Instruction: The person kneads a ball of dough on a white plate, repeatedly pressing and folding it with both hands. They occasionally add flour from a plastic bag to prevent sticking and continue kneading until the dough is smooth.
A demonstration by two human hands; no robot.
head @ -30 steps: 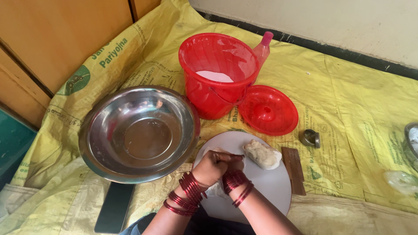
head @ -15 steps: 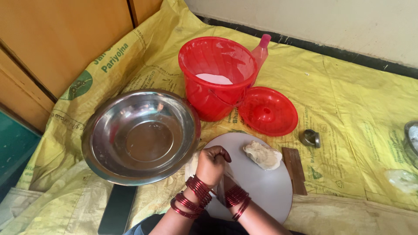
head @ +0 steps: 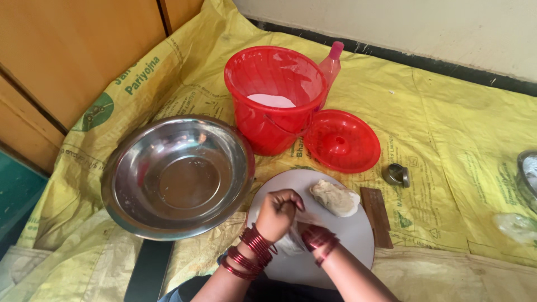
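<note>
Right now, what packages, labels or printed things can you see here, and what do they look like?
Yellow printed sheet: sack-like plastic spread over the floor, with green lettering and a round green emblem at its left edge.
Pink bottle: behind the red bucket, slim, pink cap; no label visible.
No screens or signs in view.

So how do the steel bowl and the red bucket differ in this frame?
The steel bowl is wide, shallow, shiny metal and looks empty; the red bucket is taller, narrower, translucent plastic with white powder inside. The bowl has no lid in view; a red lid lies beside the bucket. Both are round, open-topped and stand on the yellow sheet.
</note>
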